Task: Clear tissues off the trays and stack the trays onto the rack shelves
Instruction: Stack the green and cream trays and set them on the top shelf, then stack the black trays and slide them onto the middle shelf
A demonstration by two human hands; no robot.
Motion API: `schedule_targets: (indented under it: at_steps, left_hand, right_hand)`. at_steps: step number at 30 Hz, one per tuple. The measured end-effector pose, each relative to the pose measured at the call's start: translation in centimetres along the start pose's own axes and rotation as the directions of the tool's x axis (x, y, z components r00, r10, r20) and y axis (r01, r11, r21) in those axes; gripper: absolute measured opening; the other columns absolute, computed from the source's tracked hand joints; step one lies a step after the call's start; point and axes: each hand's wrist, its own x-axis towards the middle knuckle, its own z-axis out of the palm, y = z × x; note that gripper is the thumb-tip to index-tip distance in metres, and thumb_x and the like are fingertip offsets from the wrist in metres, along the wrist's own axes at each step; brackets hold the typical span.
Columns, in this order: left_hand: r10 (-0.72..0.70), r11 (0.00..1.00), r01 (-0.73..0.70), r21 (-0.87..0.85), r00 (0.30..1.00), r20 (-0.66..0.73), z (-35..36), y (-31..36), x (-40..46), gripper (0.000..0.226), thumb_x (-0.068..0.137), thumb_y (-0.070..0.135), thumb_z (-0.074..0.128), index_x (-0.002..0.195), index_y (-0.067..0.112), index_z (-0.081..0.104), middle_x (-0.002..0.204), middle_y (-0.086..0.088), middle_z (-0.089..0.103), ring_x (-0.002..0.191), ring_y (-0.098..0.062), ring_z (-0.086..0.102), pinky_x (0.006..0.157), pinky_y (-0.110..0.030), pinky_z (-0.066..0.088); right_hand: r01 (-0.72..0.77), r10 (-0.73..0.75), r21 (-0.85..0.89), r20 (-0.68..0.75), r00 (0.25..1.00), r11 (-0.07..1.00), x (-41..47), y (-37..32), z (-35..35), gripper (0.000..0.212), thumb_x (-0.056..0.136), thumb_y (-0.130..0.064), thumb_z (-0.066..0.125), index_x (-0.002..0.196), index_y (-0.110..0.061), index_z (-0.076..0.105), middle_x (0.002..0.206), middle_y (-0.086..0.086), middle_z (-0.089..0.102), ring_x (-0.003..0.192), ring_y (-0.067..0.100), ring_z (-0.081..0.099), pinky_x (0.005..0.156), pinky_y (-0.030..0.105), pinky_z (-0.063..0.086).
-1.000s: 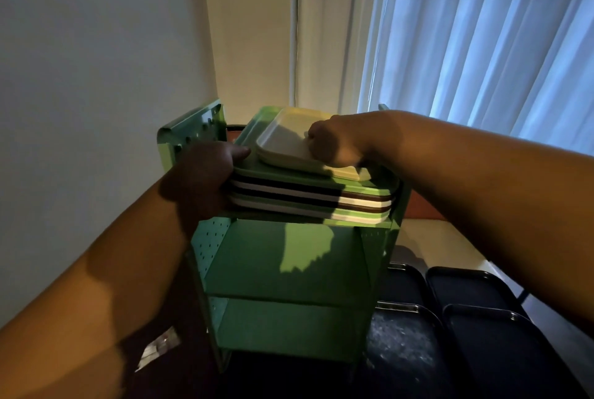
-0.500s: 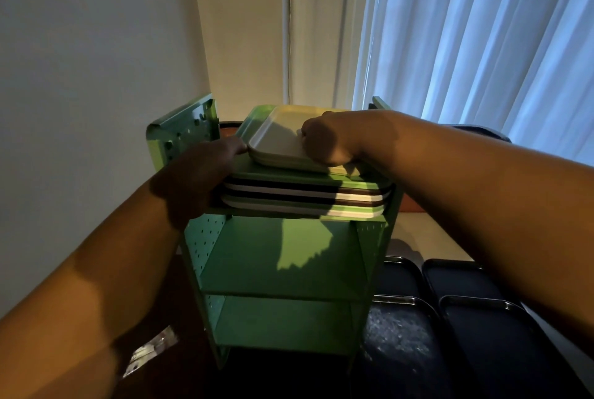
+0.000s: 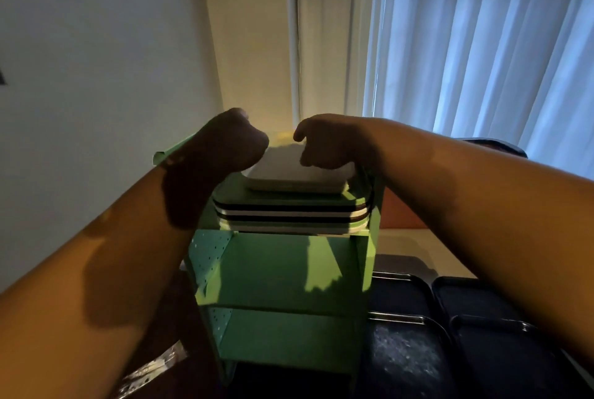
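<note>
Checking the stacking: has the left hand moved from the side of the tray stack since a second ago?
Yes. The left hand has risen from the stack's side on the green metal rack to the small white tray on top.

The green perforated metal rack (image 3: 276, 273) is looking matt; the small white plastic tray (image 3: 289, 173) is showing smooth; the dark trays (image 3: 482, 312) are gleaming at their rims.

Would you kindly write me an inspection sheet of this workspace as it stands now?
Surface: dark table, mostly in shadow.
Job's things: green rack holds a stack of trays on top, a small white tray uppermost; the two lower shelves are bare. Dark trays lie right of the rack.
Clutter: clear wrapper at front left.
Hands: left hand and right hand, both curled at the white tray's edges.
Cables: nothing seen.
Surroundings: wall, curtain.
</note>
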Motion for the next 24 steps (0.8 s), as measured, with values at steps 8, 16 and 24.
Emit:
schedule_targets:
  at_steps: [8, 16, 24]
  left_hand:
    - [0.588, 0.799, -0.600, 0.053, 0.758, -0.282, 6.9, 10.8, -3.5, 0.042, 0.092, 0.006, 0.056, 0.134, 0.005, 0.056, 0.128, -0.011, 0.063, 0.112, -0.018, 0.061, 0.086, -0.014, 0.046]
    - [0.503, 0.837, -0.504, -0.213, 0.862, -0.062, 21.9, 19.5, -5.7, 0.062, 0.084, -0.001, 0.053, 0.144, 0.013, 0.047, 0.134, -0.007, 0.060, 0.116, -0.018, 0.060, 0.067, 0.006, 0.037]
    - [0.109, 0.921, 0.037, -0.389, 0.932, 0.347, 42.9, 18.6, -6.5, 0.057, 0.090, -0.007, 0.050, 0.145, 0.007, 0.043, 0.142, -0.019, 0.050, 0.125, -0.027, 0.054, 0.101, -0.036, 0.049]
  right_hand:
    - [0.176, -0.090, 0.188, -0.394, 0.915, 0.966, -7.6, 8.4, -4.1, 0.018, 0.093, -0.018, 0.061, 0.111, -0.020, 0.065, 0.103, 0.006, 0.066, 0.086, 0.018, 0.061, 0.063, 0.021, 0.040]
    - [-0.071, 0.177, 0.362, -0.268, 0.947, 0.929, -14.2, 24.4, -0.2, 0.026, 0.097, -0.016, 0.063, 0.122, -0.021, 0.066, 0.112, -0.003, 0.065, 0.097, 0.016, 0.061, 0.068, 0.016, 0.041]
    - [-0.341, 0.443, 0.656, 0.012, 0.897, 0.673, -19.5, 38.7, 11.4, 0.039, 0.093, 0.005, 0.063, 0.129, -0.010, 0.061, 0.102, 0.000, 0.068, 0.086, 0.012, 0.067, 0.059, 0.011, 0.050]
